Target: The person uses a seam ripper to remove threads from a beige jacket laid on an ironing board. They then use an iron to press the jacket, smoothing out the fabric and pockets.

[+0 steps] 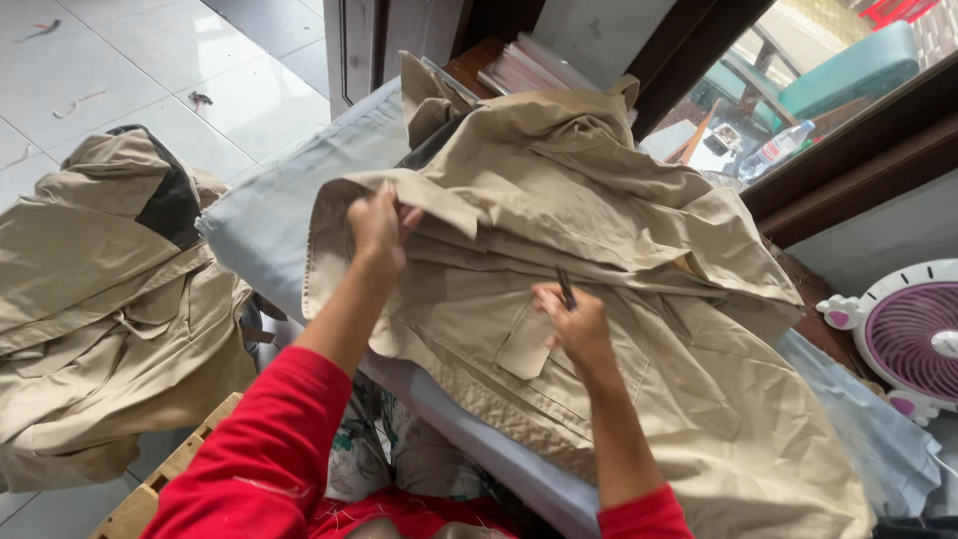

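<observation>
A khaki shirt (639,329) lies spread over a board covered in pale blue-grey cloth (269,215). My left hand (379,228) pinches and lifts a fold of the shirt near its left edge. My right hand (571,319) rests on the shirt just above a chest pocket (526,344) and holds a thin dark tool (565,287) that points upward between the fingers. Both my arms wear red sleeves.
A heap of more khaki garments (100,299) lies on the tiled floor at left. A white and purple fan (913,334) stands at right. Behind the board are a dark wooden window frame (848,170), a plastic bottle (776,150) and stacked papers (534,70).
</observation>
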